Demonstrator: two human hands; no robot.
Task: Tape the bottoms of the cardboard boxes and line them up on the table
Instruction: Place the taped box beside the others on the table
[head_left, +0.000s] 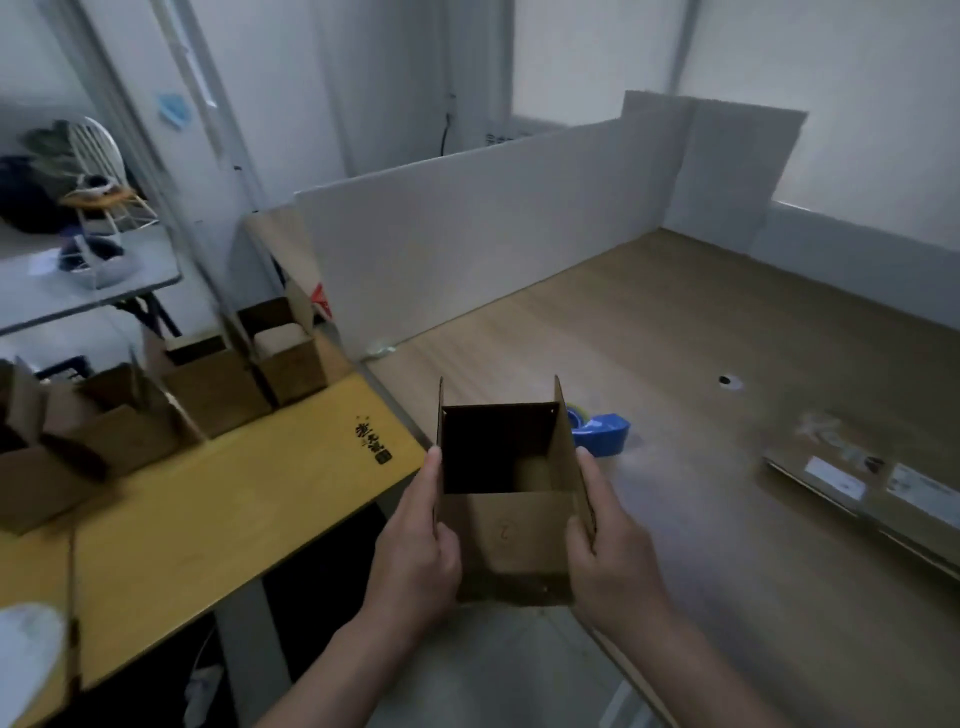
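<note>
Held cardboard box (506, 540): 1, open end up, between both hands. The left hand (415, 540) grips its left wall and the right hand (608, 545) its right wall, fingers curled.
Open boxes in a row (208, 395): 4, on the yellow bench (234, 499), left.
Blue tape dispenser (602, 431): 1, behind the held box, partly hidden by its flap.
Flattened cardboard (857, 467): far right.

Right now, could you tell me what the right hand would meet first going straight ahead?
Probably the blue tape dispenser lying just beyond the box the right hand holds; depth is unclear.
</note>
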